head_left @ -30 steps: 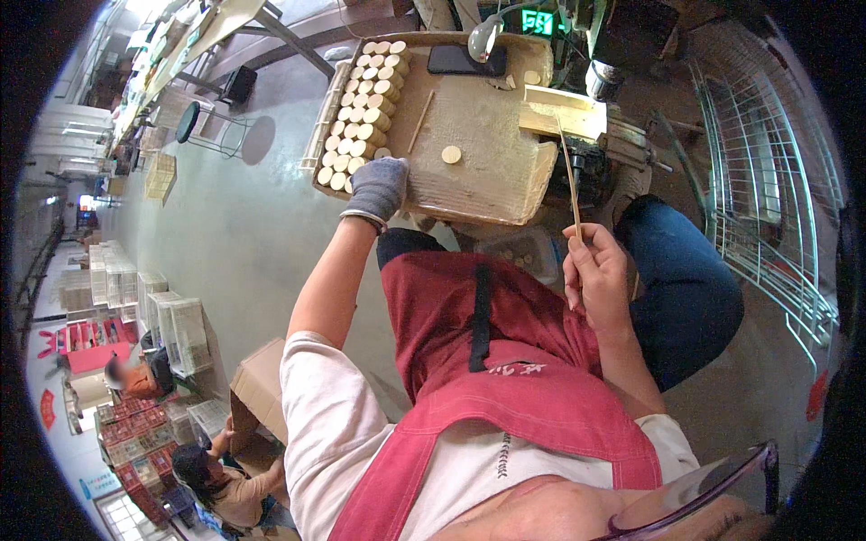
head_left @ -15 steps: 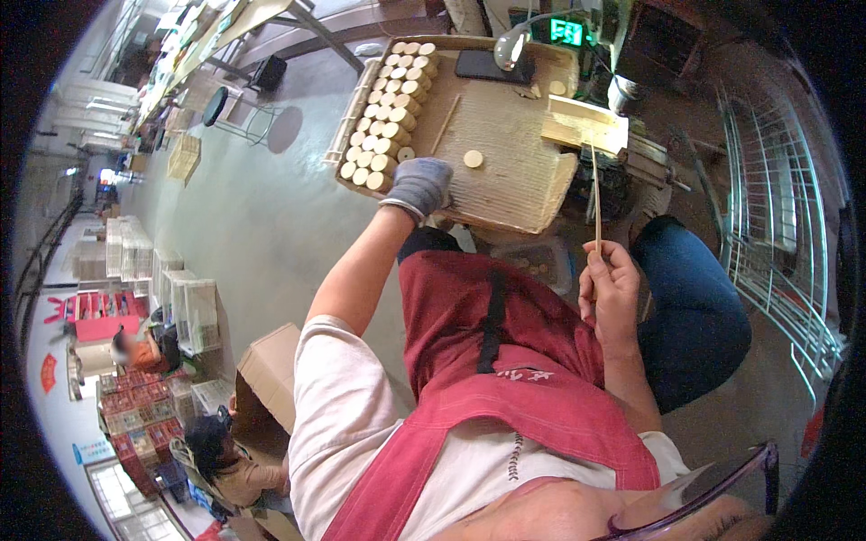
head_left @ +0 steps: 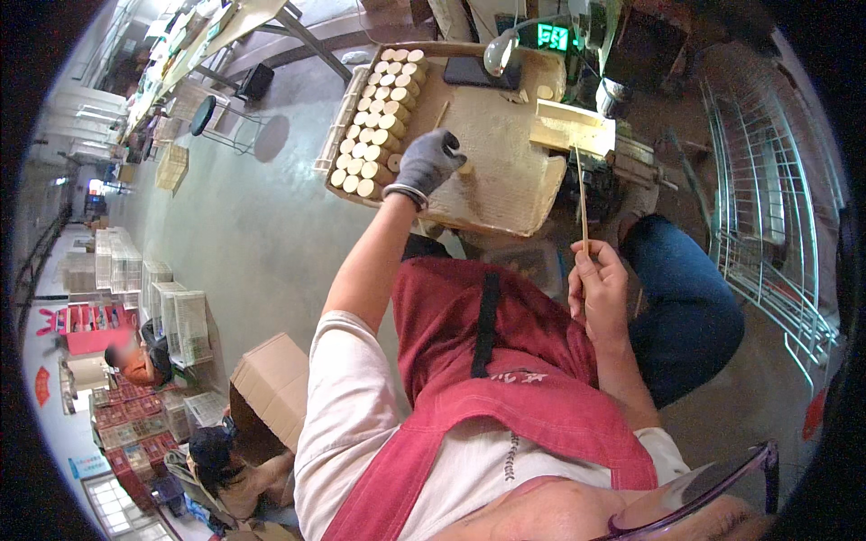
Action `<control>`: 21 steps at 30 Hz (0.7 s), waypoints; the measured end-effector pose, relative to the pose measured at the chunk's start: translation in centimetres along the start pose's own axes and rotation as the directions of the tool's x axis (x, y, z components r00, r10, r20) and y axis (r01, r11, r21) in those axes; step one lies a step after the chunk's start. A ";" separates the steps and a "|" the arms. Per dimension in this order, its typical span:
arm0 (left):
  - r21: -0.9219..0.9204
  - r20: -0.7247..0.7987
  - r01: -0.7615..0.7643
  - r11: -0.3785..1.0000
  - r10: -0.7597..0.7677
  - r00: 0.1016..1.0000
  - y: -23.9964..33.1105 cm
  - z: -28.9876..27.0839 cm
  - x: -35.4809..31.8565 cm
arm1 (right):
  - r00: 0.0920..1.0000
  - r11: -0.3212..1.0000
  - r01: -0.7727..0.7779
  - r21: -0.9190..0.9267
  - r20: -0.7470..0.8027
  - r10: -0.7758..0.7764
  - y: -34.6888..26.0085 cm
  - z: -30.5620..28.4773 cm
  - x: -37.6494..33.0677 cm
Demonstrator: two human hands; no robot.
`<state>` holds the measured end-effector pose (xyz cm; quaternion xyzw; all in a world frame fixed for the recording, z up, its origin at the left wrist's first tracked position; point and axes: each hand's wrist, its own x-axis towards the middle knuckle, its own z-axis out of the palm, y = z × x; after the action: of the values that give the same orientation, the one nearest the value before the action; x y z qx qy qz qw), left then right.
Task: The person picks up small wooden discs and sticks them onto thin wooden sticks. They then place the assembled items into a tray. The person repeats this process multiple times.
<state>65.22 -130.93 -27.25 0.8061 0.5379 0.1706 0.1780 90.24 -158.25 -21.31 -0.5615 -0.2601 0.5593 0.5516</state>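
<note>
My left hand [head_left: 428, 164], in a grey-blue knit glove, hovers over a shallow cardboard tray [head_left: 501, 200]. Its fingers are curved and apart, with nothing seen between them. Just beside the fingertips is a small round wooden piece [head_left: 466, 169], partly covered by the hand. Bare, my right hand [head_left: 599, 281] pinches a thin wooden stick [head_left: 582, 203] near its lower end. The stick points up toward a pale wooden trough-like block [head_left: 574, 128] on a small machine. Rows of short wooden cylinders [head_left: 377, 117] stand along the tray's left side.
A thin stick [head_left: 442, 114] and a dark flat slab [head_left: 483, 72] lie in the tray. A lamp [head_left: 499, 56] leans over its far edge. Wire racks [head_left: 767, 198] stand at right. To the left are a stool [head_left: 204, 115], a cardboard box [head_left: 273, 379] and a seated person [head_left: 236, 469].
My left hand has lifted off the cylinder rows' near end and moved right and away, toward the lone round piece. My right hand still holds the stick in nearly the same place.
</note>
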 end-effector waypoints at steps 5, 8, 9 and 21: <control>0.118 0.127 0.030 0.993 -0.045 0.991 0.9 0.4 -1.0 | 1.000 0.999 0.006 0.034 -0.007 -0.006 0.7 -0.4 0.1; 0.121 0.098 0.033 0.992 -0.045 0.994 1.1 0.8 -1.2 | 1.000 0.999 -0.001 0.033 0.018 0.001 0.5 -0.2 0.1; 0.115 0.082 0.030 0.993 -0.040 0.996 1.4 0.9 -1.4 | 1.000 0.999 0.004 0.039 0.018 -0.005 0.7 -0.2 0.1; -0.379 -0.396 0.061 0.924 -0.222 0.891 -5.5 -6.3 -10.5 | 1.000 1.000 0.015 0.003 0.004 -0.015 0.8 -0.2 0.2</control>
<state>54.03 -138.01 -25.19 0.6603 0.5821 0.4257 0.2094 90.21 -158.39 -22.13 -0.5575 -0.2645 0.5566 0.5563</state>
